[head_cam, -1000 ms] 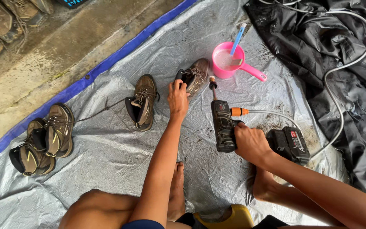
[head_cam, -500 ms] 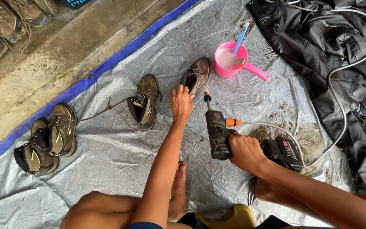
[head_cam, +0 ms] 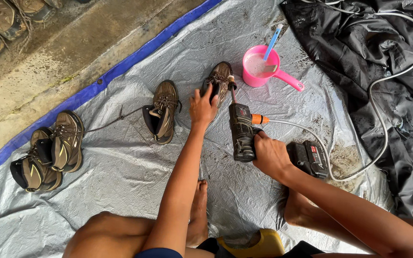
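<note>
Left hand (head_cam: 202,106) grips a brown boot (head_cam: 220,82) on the grey tarp (head_cam: 120,167), now pressing its heel end down. Right hand (head_cam: 269,155) is closed around a black cordless spray gun (head_cam: 241,131); since a second ago the nozzle has swung up toward the boot's side, so washing looks about to start. Pink scoop (head_cam: 263,67) with blue toothbrush (head_cam: 272,42) sits just beyond. Second boot (head_cam: 161,112) lies left, untouched.

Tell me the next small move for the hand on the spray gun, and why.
Probably tip the spray gun slightly so its nozzle meets the boot. The right hand grips the gun, the left hand steadies the boot, and the nozzle tip sits just beside it.
</note>
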